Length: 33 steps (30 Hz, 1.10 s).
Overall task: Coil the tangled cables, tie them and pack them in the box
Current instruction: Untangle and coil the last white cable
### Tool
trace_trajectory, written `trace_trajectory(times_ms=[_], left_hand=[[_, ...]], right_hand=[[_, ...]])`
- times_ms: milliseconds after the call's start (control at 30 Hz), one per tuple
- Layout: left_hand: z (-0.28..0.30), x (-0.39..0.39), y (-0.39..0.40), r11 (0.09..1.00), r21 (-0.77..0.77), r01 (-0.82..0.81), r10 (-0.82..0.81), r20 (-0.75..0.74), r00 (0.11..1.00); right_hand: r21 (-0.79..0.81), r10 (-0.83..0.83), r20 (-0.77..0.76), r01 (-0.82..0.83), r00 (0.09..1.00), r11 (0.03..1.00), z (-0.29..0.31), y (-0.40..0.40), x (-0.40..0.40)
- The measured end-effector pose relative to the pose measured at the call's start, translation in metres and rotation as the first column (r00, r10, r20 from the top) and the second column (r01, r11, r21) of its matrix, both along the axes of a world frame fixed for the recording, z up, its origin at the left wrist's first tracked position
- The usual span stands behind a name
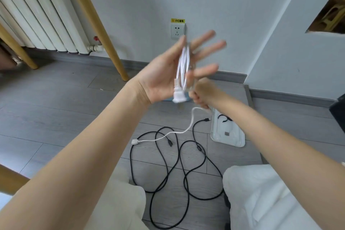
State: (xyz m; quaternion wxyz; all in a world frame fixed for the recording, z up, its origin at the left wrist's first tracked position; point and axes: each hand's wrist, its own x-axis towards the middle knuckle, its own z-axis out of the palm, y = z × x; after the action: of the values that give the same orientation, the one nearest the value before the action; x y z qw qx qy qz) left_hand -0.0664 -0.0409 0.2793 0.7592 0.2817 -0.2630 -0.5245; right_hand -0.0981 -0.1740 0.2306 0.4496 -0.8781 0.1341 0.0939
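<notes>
Left hand: the left hand is up in front of the wall, palm toward the camera, fingers spread and blurred, with loops of the white cable running across the palm between thumb and fingers.
White plug: a white plug hangs at the heel of that palm.
Right hand: the right hand sits just below and right of the left, fingers curled, pinching the white cable where it leaves the coil.
White cable tail: from the right hand it drops to the floor and runs left, ending in a small white connector that lies across the black loops.
Black cable: the black cable sprawls in loose, crossing loops on the floor between the person's knees, uncoiled.
Box: a white box lies open on the floor right of the black cable, partly hidden by the right forearm, with something dark inside.
Wall: a socket with a yellow label above it sits behind the left fingers.
Far left: a white radiator and wooden legs.
</notes>
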Motion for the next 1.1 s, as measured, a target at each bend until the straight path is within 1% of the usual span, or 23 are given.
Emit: trace_trajectory(times_ms=[33, 67, 100, 133, 167, 200, 233, 300, 333, 367, 400, 433, 500, 533, 600, 667, 700, 767, 833, 867, 933, 1033, 1100], left_hand=[[0.002, 0.004, 0.001, 0.992, -0.037, -0.119, 0.117, -0.033, 0.993], [0.002, 0.008, 0.004, 0.964, -0.012, -0.266, 0.265, -0.039, 0.963], [0.0, 0.014, 0.007, 0.908, 0.057, -0.415, 0.415, 0.01, 0.91], [-0.003, 0.019, 0.01, 0.832, 0.138, -0.537, 0.526, 0.109, 0.843], [-0.008, 0.024, 0.012, 0.756, 0.213, -0.62, 0.582, 0.215, 0.784], [-0.015, 0.028, 0.013, 0.676, 0.273, -0.684, 0.621, 0.288, 0.729], [-0.019, 0.032, 0.012, 0.605, 0.334, -0.723, 0.654, 0.311, 0.69], [-0.024, 0.034, 0.011, 0.466, 0.461, -0.755, 0.664, 0.381, 0.643], [-0.027, 0.035, 0.012, 0.38, 0.488, -0.786, 0.593, 0.524, 0.612], [-0.027, 0.033, 0.013, 0.327, 0.484, -0.812, 0.433, 0.687, 0.584], [-0.028, 0.03, 0.014, 0.339, 0.448, -0.827, 0.251, 0.804, 0.539], [-0.027, 0.026, 0.013, 0.385, 0.412, -0.826, 0.138, 0.859, 0.493], [-0.026, 0.015, 0.012, 0.482, 0.41, -0.774, 0.078, 0.86, 0.504], [-0.026, 0.011, 0.01, 0.528, 0.411, -0.743, 0.066, 0.853, 0.518], [-0.028, 0.007, 0.005, 0.557, 0.475, -0.681, -0.004, 0.822, 0.57], [-0.032, 0.004, 0.003, 0.52, 0.568, -0.638, -0.067, 0.772, 0.632], [-0.034, 0.003, 0.002, 0.532, 0.598, -0.599, -0.048, 0.727, 0.684], [-0.035, 0.003, 0.0, 0.633, 0.63, -0.45, 0.049, 0.547, 0.835], [-0.029, 0.005, 0.0, 0.781, 0.574, -0.246, 0.088, 0.29, 0.953], [-0.028, 0.006, 0.001, 0.836, 0.528, -0.15, 0.052, 0.197, 0.979], [-0.022, 0.003, 0.003, 0.893, 0.45, -0.014, -0.046, 0.121, 0.992], [-0.016, 0.002, 0.006, 0.923, 0.381, 0.053, -0.11, 0.13, 0.985], [-0.013, 0.005, 0.01, 0.951, 0.292, 0.102, -0.125, 0.062, 0.99]], right_hand=[[-0.086, 0.049, -0.034, -0.052, 0.998, 0.995, -0.005, 0.003, -0.003], [-0.163, 0.102, -0.029, -0.105, 0.994, 0.981, -0.008, 0.006, -0.005], [-0.206, 0.131, 0.008, -0.127, 0.991, 0.97, -0.009, 0.006, -0.007], [-0.212, 0.142, 0.042, -0.131, 0.989, 0.969, -0.007, 0.006, -0.009], [-0.191, 0.148, 0.069, -0.132, 0.987, 0.973, -0.005, 0.004, -0.009], [-0.153, 0.163, 0.093, -0.147, 0.982, 0.977, -0.001, 0.003, -0.009], [-0.107, 0.176, 0.112, -0.165, 0.978, 0.981, 0.003, 0.002, -0.009], [-0.012, 0.18, 0.172, -0.18, 0.969, 0.984, 0.01, 0.0, -0.009], [0.047, 0.175, 0.21, -0.189, 0.962, 0.981, 0.013, -0.001, -0.009], [0.134, 0.159, 0.238, -0.195, 0.958, 0.972, 0.015, -0.002, -0.009], [0.255, 0.133, 0.251, -0.198, 0.959, 0.947, 0.017, -0.004, -0.009], [0.389, 0.1, 0.245, -0.192, 0.964, 0.901, 0.018, -0.006, -0.008], [0.564, 0.055, 0.223, -0.175, 0.973, 0.807, 0.021, -0.009, -0.006], [0.587, 0.046, 0.216, -0.167, 0.975, 0.792, 0.023, -0.01, -0.006], [0.554, 0.042, 0.237, -0.171, 0.971, 0.815, 0.026, -0.012, -0.007], [0.519, 0.035, 0.28, -0.181, 0.959, 0.835, 0.03, -0.016, -0.008], [0.52, 0.019, 0.296, -0.177, 0.955, 0.836, 0.032, -0.018, -0.008], [0.529, -0.035, 0.326, -0.151, 0.945, 0.835, 0.033, -0.024, -0.008], [0.483, -0.09, 0.348, -0.096, 0.933, 0.87, 0.032, -0.028, -0.008], [0.43, -0.11, 0.359, -0.06, 0.927, 0.901, 0.031, -0.028, -0.008], [0.349, -0.159, 0.374, 0.02, 0.914, 0.937, 0.029, -0.026, -0.008], [0.388, -0.211, 0.333, 0.07, 0.919, 0.919, 0.024, -0.024, -0.007], [0.356, -0.179, 0.255, 0.08, 0.95, 0.931, 0.023, -0.024, -0.006]])
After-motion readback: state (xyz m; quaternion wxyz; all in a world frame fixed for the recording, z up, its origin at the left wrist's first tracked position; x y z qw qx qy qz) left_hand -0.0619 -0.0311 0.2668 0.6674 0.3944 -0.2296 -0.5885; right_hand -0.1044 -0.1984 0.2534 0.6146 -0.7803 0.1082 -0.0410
